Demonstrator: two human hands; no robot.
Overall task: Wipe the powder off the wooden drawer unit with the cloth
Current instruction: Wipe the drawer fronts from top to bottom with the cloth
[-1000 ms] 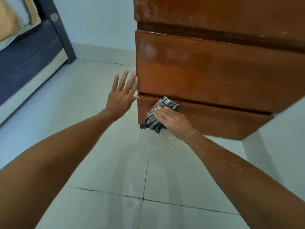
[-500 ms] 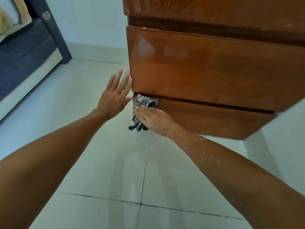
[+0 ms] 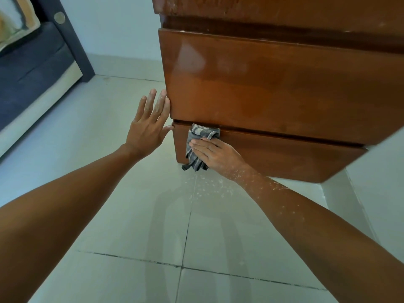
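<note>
Tiled floor point(image 3: 135, 226); dark blue sofa point(image 3: 28, 68) at left; pale wall point(image 3: 122, 25) behind.

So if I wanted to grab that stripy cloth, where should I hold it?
Best by the loose tail of the cloth hanging below the right hand, coming from underneath on the left. That hand presses the bunched upper part flat against the bottom drawer front, so only the dangling end is free to pinch. The left hand rests open against the unit's corner.
</note>
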